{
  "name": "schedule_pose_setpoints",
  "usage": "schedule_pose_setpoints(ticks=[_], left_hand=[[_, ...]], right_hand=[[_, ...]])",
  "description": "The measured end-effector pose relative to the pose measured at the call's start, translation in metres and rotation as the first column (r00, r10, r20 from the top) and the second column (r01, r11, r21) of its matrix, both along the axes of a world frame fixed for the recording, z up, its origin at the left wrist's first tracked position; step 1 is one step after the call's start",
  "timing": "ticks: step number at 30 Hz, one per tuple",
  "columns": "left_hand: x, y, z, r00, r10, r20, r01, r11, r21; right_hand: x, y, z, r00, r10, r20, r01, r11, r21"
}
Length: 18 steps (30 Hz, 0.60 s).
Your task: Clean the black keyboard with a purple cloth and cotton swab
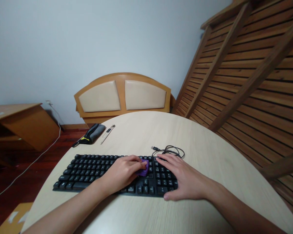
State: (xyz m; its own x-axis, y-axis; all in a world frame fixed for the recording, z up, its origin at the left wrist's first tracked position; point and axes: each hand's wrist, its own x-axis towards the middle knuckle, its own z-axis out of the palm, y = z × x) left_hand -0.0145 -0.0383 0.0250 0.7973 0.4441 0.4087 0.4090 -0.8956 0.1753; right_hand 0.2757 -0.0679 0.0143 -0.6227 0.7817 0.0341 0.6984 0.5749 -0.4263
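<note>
A black keyboard [92, 169] lies on the round table [200, 214], its long side facing me. My left hand [124, 170] is closed on a small purple cloth [144, 169], pinched under the fingertips. The cloth presses on the keys just left of the number pad; its underside is hidden. My right hand [183, 175] spans the keyboard's right end, thumb at the front edge and fingers stretched to the back edge, holding it. Behind that hand lies the keyboard's coiled black cable [172, 151], with its USB plug [155, 148] pointing left.
At the table's far left edge lie a grey and black pouch [94, 133] and a slim white stick-like object [107, 134]. Beyond the table stands a padded headboard [123, 97]. Wooden slats [234, 84] lean at the right. A wooden desk [26, 126] stands left.
</note>
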Motion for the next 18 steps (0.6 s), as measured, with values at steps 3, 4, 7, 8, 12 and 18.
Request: schedule_pose_setpoints(ticks=[3,4,7,8,12,18], left_hand=[[-0.0014,0.0005,-0.0001,1.000,-0.025,-0.004,0.025,0.999,0.020],[-0.0021,0.0007,-0.0004,0.999,-0.031,-0.009,0.031,0.999,0.020],[-0.0042,0.0008,-0.0010,0.998,-0.053,-0.032,0.053,0.999,0.006],[-0.0048,0.0006,-0.0007,0.997,-0.064,-0.044,0.064,0.998,-0.002],[-0.0069,-0.0017,0.0036,0.991,-0.112,-0.079,0.109,0.993,-0.043],[-0.0044,-0.0065,0.0010,0.992,-0.073,0.103,0.092,0.978,-0.186]], right_hand=[[-0.0005,-0.0001,0.0010,1.000,-0.005,-0.004,0.005,1.000,-0.005],[-0.0008,-0.0002,0.0014,1.000,-0.007,-0.007,0.007,1.000,-0.006],[-0.0017,-0.0005,0.0021,1.000,-0.009,-0.011,0.009,1.000,-0.011],[-0.0018,-0.0007,0.0020,1.000,-0.009,-0.011,0.009,1.000,-0.013],[-0.0008,-0.0011,-0.0005,1.000,-0.010,-0.021,0.009,1.000,-0.015],[-0.0003,-0.0020,-0.0004,1.000,-0.004,-0.015,0.004,1.000,-0.011]])
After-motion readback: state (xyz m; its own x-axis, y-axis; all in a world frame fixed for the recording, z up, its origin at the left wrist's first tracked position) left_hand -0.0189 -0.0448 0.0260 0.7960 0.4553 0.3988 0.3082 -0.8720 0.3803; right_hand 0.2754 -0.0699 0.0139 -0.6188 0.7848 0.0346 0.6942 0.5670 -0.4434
